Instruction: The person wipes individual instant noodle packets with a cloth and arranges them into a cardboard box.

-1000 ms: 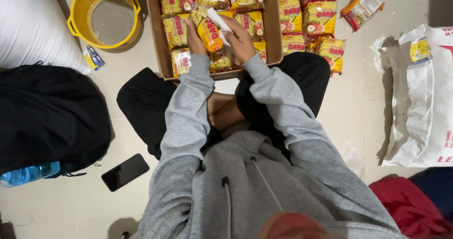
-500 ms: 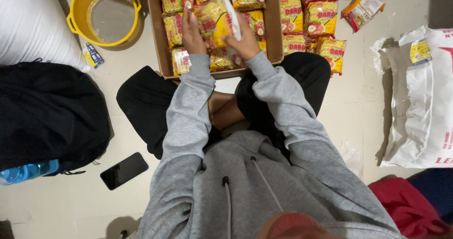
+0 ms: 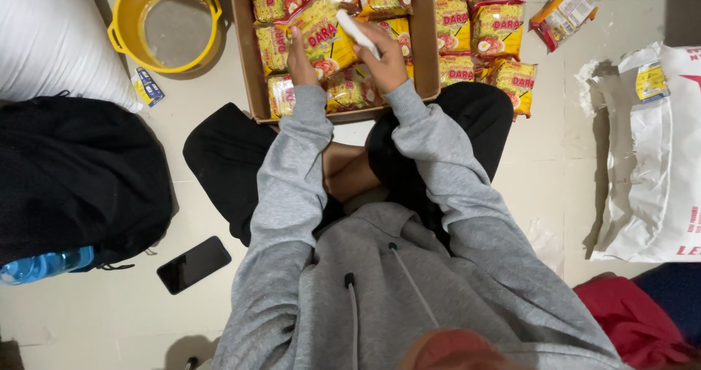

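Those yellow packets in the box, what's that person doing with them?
A person in a grey hoodie sits cross-legged on the floor over a cardboard box filled with yellow noodle packets. The left hand holds one noodle packet above the rows in the box, and the right hand grips a small white object beside it; what it is cannot be told. More packets lie right of the box. A yellow bucket stands to the left, and a black phone lies on the floor.

Even, fairly bright indoor light from overhead, soft shadows under the legs on the pale floor [image 3: 102,326], mild sheen on the yellow packets [image 3: 321,31], sharp focus in the middle, an orange blur at the bottom edge, slight wide-angle stretching toward the corners
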